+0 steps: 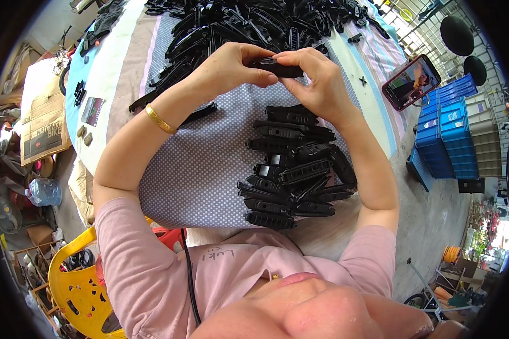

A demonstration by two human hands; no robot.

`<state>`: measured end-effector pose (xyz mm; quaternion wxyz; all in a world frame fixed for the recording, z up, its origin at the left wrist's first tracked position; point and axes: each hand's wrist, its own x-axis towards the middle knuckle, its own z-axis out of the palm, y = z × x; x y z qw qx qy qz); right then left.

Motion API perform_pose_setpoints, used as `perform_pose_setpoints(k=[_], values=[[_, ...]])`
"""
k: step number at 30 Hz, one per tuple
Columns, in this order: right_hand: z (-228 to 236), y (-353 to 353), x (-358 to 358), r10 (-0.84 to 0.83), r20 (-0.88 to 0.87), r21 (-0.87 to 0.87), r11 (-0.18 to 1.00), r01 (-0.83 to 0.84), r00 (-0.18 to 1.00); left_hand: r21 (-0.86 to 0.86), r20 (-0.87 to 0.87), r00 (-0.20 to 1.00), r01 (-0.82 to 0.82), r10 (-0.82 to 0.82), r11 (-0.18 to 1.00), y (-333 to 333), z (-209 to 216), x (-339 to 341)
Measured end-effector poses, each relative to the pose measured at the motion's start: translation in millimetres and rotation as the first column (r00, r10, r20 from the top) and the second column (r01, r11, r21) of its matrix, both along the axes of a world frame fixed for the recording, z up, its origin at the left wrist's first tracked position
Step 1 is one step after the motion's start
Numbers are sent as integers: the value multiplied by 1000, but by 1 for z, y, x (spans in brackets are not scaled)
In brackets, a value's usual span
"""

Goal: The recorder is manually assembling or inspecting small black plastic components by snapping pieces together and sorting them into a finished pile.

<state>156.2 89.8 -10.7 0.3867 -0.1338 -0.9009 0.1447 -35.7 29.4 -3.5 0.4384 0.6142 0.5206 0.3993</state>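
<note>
Over the table's middle, my left hand [232, 65] and my right hand [316, 76] grip one elongated black plastic part [288, 71] between them. Left fingers and thumb pinch its left end; right thumb and fingertips close on the other side. Its exact kind cannot be told. Just below, nearer my body, a stack of similar black slotted plastic parts [305, 171] lies in rough rows. Beyond my hands spreads a large heap of such black parts [226, 31]. One loose black piece [201, 114] rests under my left forearm.
A patterned cloth [192, 181] covers the table. At the right edge a phone [411, 83] stands tilted, with blue crates [457, 138] behind it on the floor. A small card [92, 112] lies at the left; a yellow chair [73, 282] stands lower left.
</note>
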Motion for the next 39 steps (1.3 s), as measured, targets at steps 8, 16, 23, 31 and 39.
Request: perform_pose_setpoints(k=[8,16,23,31,39], values=[[3,-1,-2,-2,-51,171,985,11,999,205,-115,991,-39,64,978,-6,0,9],[-1,6,2,-62,48,-109,992,67,997,490,-359,920,41,159,871,-10,2,13],[5,2,1,-101,147,101,991,87,984,553,-469,867,139,170,821,-7,0,9],[9,10,9,-5,288,-228,971,74,957,422,-385,916,69,109,904,-9,1,11],[-18,85,42,-357,112,68,934,351,928,335,-530,844,301,-86,893,-11,-26,26]])
